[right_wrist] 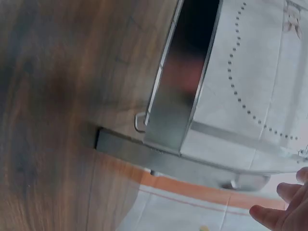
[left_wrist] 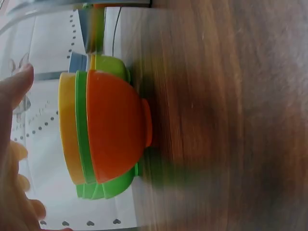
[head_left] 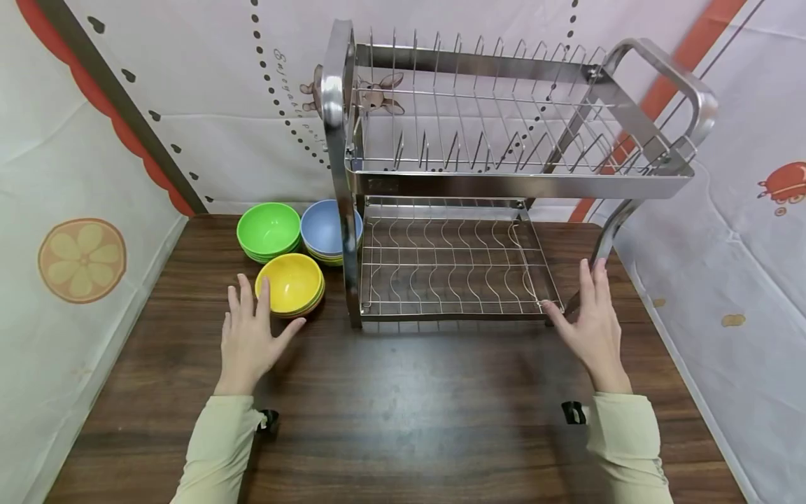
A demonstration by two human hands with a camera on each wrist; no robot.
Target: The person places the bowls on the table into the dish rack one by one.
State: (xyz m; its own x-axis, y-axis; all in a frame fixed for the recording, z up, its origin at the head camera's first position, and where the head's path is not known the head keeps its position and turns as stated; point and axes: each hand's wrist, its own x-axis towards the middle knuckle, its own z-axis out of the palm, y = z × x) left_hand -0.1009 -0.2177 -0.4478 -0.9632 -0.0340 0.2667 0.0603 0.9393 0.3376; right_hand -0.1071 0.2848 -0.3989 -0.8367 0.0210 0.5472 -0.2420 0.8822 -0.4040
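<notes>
My left hand (head_left: 248,350) hovers at the near left of a stack of small bowls, fingers spread and holding nothing. A yellow bowl (head_left: 291,283) tops that stack; the left wrist view shows a green bowl (left_wrist: 83,127) and an orange bowl (left_wrist: 118,127) nested beneath it. Behind stand a stack topped by a green bowl (head_left: 269,227) and another topped by a blue bowl (head_left: 327,227). Near the front right leg of a two-tier metal dish rack (head_left: 516,185) is my right hand (head_left: 595,339), its fingers extended and empty. Whether it touches the leg I cannot tell.
The rack's upper tier has upright wire dividers (head_left: 453,150); its lower tier has a wavy wire shelf (head_left: 453,266). Both stand over a dark wooden table (head_left: 409,413). A printed white cloth (head_left: 208,91) hangs behind and along the sides.
</notes>
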